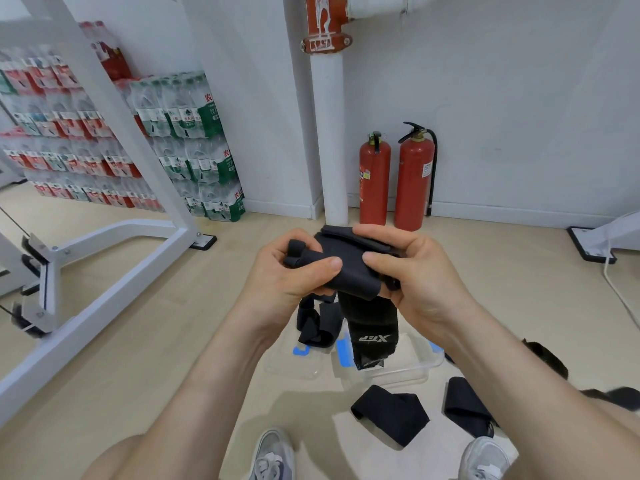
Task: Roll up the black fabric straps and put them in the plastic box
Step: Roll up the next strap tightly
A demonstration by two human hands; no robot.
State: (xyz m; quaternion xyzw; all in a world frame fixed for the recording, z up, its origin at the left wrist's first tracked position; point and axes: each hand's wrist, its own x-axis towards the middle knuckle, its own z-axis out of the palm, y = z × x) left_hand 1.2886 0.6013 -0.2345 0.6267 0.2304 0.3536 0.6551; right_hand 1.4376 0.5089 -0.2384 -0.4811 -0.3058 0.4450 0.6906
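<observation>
The fingers (332,263) of the left hand (291,271) and right hand (412,271) are closed on a black fabric strap (346,268) at frame centre, thumbs pressing its top face, likely to keep the started roll tight. Its free tail with white lettering (374,337) hangs down over the clear plastic box (415,368) on the floor (173,323), so the finished roll can drop straight in. Two loose straps (391,410) lie just below the box, near the shoes (273,455), not yet rolled.

Hanging black strap (372,327) blocks the plastic box (415,368) opening; surrounding floor (173,341) free.
</observation>
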